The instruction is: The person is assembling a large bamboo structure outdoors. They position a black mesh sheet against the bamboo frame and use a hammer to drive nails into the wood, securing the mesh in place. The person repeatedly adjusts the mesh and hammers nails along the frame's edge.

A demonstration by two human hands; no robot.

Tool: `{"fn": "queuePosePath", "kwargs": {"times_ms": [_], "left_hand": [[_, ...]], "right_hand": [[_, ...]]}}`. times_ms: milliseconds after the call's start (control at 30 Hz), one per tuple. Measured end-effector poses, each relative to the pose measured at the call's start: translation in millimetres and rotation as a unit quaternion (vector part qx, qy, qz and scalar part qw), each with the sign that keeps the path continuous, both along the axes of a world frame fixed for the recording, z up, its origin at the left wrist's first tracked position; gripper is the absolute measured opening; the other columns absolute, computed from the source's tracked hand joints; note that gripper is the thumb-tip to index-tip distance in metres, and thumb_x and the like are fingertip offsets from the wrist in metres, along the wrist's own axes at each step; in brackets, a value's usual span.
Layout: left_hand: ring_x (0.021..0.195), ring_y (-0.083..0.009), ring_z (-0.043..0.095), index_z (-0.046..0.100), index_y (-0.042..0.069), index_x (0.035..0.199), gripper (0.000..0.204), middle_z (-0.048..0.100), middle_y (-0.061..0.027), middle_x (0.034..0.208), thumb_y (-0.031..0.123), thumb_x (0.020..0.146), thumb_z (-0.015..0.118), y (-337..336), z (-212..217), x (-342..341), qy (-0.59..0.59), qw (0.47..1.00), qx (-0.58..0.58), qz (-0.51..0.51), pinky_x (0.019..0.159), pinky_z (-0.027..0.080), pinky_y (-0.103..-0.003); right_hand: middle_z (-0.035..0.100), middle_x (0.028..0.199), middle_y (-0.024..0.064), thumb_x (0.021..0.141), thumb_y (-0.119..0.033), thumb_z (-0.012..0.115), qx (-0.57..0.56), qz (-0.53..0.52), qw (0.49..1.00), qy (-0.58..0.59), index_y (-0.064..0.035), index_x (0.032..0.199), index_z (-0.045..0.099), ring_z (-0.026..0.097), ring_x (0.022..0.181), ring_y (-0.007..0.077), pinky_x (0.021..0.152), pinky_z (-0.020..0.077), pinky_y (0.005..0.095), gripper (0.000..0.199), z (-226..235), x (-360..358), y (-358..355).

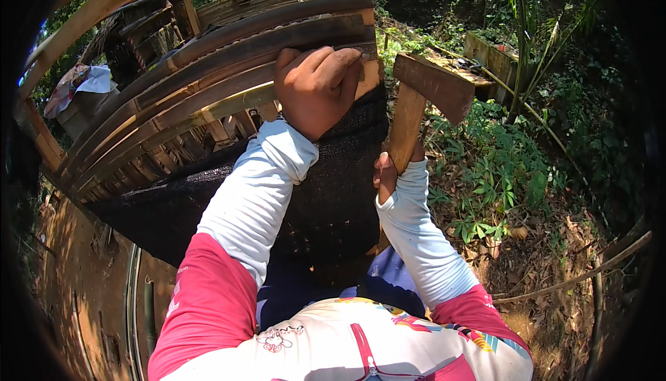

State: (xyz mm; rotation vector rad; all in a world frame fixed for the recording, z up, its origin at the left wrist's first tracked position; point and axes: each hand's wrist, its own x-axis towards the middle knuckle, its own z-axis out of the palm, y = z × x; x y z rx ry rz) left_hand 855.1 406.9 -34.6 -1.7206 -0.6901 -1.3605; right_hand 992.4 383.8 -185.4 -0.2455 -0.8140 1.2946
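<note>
My right hand (386, 175) is wrapped round the wooden handle of an axe (408, 121), which stands upright with its rusty brown head at the top and its blade toward the right. To the left of it, my left hand (318, 89) is closed in a fist against the right ends of the bamboo rails (236, 103), beside a wooden post (368, 79). Whatever its fingers hold is hidden. Black netting (326, 200) hangs from the rails, below my left hand and in front of my body.
Dark curved rails (257, 23) run across the upper left. Beyond them is a shed-like bamboo structure (149, 34) with a cloth (83, 86) on it. Green plants (499, 173) and dry leaves cover the slope at right. Bamboo poles (133, 298) lie at lower left.
</note>
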Motion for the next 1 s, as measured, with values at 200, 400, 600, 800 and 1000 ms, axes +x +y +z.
{"fn": "queuePosePath", "kwargs": {"times_ms": [200, 400, 600, 800, 1000], "left_hand": [[0.063, -0.0100, 0.059, 0.069, 0.001, 0.092, 0.007, 0.068, -0.0076, 0.078, 0.006, 0.090, 0.065, -15.2, -0.8, -7.6, -0.068, 0.976, -0.104, -0.176, 0.060, 0.045, -0.023], [0.068, -0.0030, 0.050, 0.069, -0.002, 0.095, 0.019, 0.063, 0.0024, 0.077, 0.014, 0.096, 0.060, -37.4, 4.1, -19.9, -0.180, 0.911, -0.220, -0.301, 0.060, 0.037, -0.018], [0.058, -0.0025, 0.035, 0.067, -0.007, 0.095, 0.025, 0.047, 0.0051, 0.064, 0.016, 0.095, 0.058, -44.0, 15.6, -34.7, -0.226, 0.813, -0.303, -0.444, 0.054, 0.024, -0.020], [0.053, -0.0044, 0.032, 0.065, -0.010, 0.098, 0.027, 0.035, 0.0059, 0.058, 0.015, 0.093, 0.056, -46.2, 24.3, -50.4, -0.256, 0.720, -0.350, -0.543, 0.057, 0.029, -0.023], [0.050, -0.0067, 0.030, 0.065, -0.006, 0.103, 0.032, 0.027, 0.0059, 0.058, 0.021, 0.095, 0.051, -51.3, 28.5, -58.3, -0.283, 0.618, -0.393, -0.619, 0.063, 0.038, -0.028]], "right_hand": [[0.054, 0.077, -0.0006, 0.094, -0.025, 0.064, 0.048, -0.094, 0.968, -0.227, -0.0089, 0.114, 0.048, 0.051, 0.058, 0.0061, 0.049, 0.0418, 0.0204, 0.030, 32.2, 1.5, -17.2], [0.059, 0.074, 0.0035, 0.087, -0.014, 0.073, 0.150, -0.088, 0.974, -0.143, -0.0022, 0.132, 0.040, 0.052, 0.050, 0.0087, 0.044, 0.0413, 0.0218, 0.056, 95.9, -22.5, -1.7], [0.064, 0.079, 0.0095, 0.084, -0.004, 0.071, 0.177, -0.060, 0.977, -0.099, -0.0010, 0.131, 0.037, 0.055, 0.048, 0.0115, 0.041, 0.0428, 0.0238, 0.058, 135.2, -40.4, -6.7], [0.064, 0.077, 0.0125, 0.084, -0.001, 0.068, 0.180, -0.106, 0.969, -0.132, -0.0008, 0.130, 0.038, 0.056, 0.046, 0.0136, 0.040, 0.0446, 0.0266, 0.054, 141.2, -61.4, 20.6], [0.063, 0.075, 0.0133, 0.084, -0.001, 0.069, 0.135, -0.098, 0.976, -0.140, -0.0012, 0.131, 0.035, 0.055, 0.044, 0.0154, 0.039, 0.0443, 0.0284, 0.058, 146.8, -72.9, 36.3]]}}
